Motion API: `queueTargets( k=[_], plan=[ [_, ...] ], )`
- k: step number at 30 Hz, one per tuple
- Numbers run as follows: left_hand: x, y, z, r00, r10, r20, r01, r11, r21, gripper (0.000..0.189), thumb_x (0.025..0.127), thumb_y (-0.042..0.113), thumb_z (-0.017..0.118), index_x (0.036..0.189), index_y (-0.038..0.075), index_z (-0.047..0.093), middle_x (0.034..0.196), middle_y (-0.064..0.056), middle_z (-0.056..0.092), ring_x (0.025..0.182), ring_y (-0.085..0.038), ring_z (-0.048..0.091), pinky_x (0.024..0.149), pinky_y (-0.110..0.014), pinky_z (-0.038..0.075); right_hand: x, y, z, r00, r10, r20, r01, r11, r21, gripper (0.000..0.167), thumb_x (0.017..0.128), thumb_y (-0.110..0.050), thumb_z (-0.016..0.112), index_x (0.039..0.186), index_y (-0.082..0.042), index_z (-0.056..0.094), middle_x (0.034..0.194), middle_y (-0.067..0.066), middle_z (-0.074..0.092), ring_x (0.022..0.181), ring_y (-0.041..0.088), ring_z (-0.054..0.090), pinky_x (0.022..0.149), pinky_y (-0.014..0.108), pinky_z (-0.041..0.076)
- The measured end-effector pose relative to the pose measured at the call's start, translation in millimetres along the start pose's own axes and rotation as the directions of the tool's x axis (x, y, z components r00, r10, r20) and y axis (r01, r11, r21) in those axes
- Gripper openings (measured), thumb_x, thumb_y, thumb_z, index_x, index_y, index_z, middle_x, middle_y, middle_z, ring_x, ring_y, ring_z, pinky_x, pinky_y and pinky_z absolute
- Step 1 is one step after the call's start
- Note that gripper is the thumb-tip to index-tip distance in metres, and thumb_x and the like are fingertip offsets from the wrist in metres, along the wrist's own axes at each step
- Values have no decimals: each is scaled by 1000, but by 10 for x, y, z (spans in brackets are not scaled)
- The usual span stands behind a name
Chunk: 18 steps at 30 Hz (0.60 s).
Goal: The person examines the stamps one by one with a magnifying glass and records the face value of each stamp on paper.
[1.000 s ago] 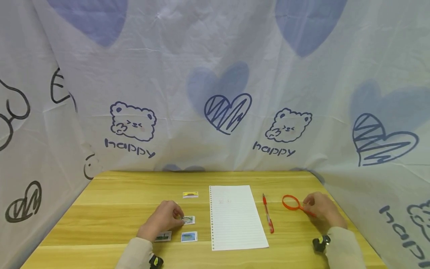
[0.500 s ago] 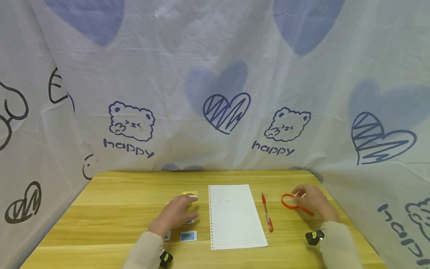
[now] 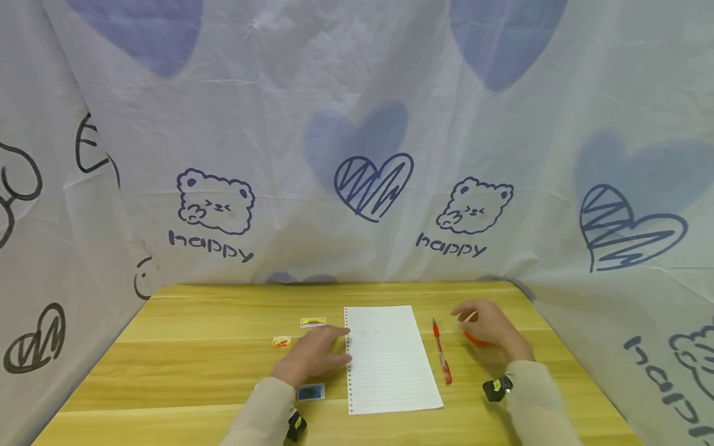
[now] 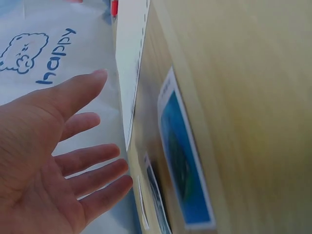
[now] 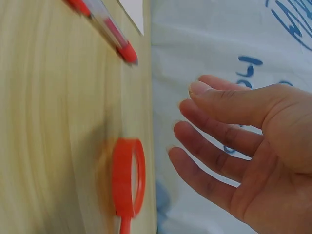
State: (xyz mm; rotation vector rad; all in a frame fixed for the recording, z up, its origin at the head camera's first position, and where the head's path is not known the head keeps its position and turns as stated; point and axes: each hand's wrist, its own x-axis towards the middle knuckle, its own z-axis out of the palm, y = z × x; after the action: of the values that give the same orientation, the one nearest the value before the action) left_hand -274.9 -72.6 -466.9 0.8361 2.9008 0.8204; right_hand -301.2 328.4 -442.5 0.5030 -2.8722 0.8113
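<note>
My left hand (image 3: 315, 354) hovers at the left edge of the lined paper sheet (image 3: 393, 371), fingers spread and holding nothing. Beneath and around it lie stamp-like picture cards: a blue one (image 4: 183, 156) nearest the wrist, a yellow one (image 3: 313, 322) beyond, and an orange-yellow one (image 3: 281, 342) to the left. My right hand (image 3: 486, 325) is raised over the red magnifying glass (image 5: 126, 178), its fingers loosely bent with nothing between them. In the head view the hand hides most of the magnifying glass. Between the sheet and that hand lies a red pen (image 3: 442, 353).
The wooden table (image 3: 167, 371) carries all these things. A pale cloth curtain (image 3: 295, 248) printed with hearts and bears hangs behind the table and on both sides. Faint reddish marks show near the top of the sheet.
My left hand has left the card it was touching and moved right to the sheet. My right hand has let go of the magnifying glass handle and moved left over its ring.
</note>
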Motion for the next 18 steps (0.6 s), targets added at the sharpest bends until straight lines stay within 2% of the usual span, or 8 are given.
queueTargets(
  k=[6, 12, 18],
  plan=[
    [61, 51, 50, 999, -20, 26, 19, 999, 32, 57, 89, 29, 80, 138, 6, 63, 140, -15, 66, 131, -37, 60, 112, -55, 47, 100, -91, 151, 998, -43, 39, 42, 999, 33, 21, 87, 7, 73, 107, 3, 76, 99, 18, 76, 86, 23, 69, 78, 37, 59],
    [94, 110, 59, 998, -33, 45, 31, 999, 39, 57, 87, 28, 82, 135, 4, 65, 138, -17, 67, 130, -38, 61, 111, -54, 48, 162, -117, 272, 996, -31, 90, 29, 999, 18, 23, 84, 9, 71, 104, -2, 78, 94, 12, 76, 85, 20, 67, 77, 38, 59],
    [115, 106, 91, 998, -51, 43, 50, 998, 36, 56, 85, 28, 84, 133, 4, 67, 136, -17, 69, 127, -37, 63, 110, -53, 50, 184, -139, 351, 990, 12, 142, -14, 1000, 13, 26, 83, 12, 70, 103, -3, 77, 90, 9, 73, 83, 19, 62, 80, 39, 55]
  ],
)
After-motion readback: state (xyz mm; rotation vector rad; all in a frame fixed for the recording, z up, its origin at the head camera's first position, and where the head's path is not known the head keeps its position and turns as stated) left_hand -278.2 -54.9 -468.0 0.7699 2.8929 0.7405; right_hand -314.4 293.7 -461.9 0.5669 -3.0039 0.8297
